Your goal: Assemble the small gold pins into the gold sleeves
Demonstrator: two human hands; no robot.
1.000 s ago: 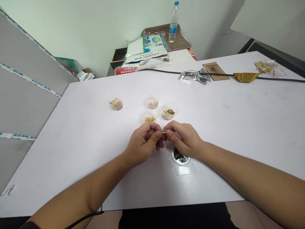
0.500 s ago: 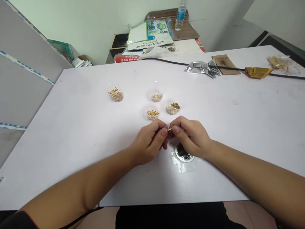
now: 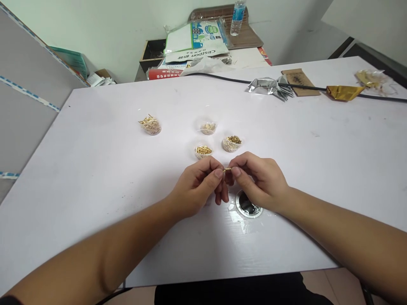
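My left hand and my right hand meet over the white table, both pinched on one small gold pin held between their fingertips. Just beyond the hands stand three small clear cups of gold pins: one nearest my left hand, one to its right and one behind. Another cup with longer gold pins stands apart to the left. Under my right hand lies a round metal-rimmed hole in the table.
A black cable runs along the table's far side past crumpled silver foil, a brown card, a gold wrapper and a clear bag. Behind the table are papers and a water bottle.
The view has shifted slightly. Both hands stay together on the gold pin, with the fingertips a little further apart so more of the pin shows.
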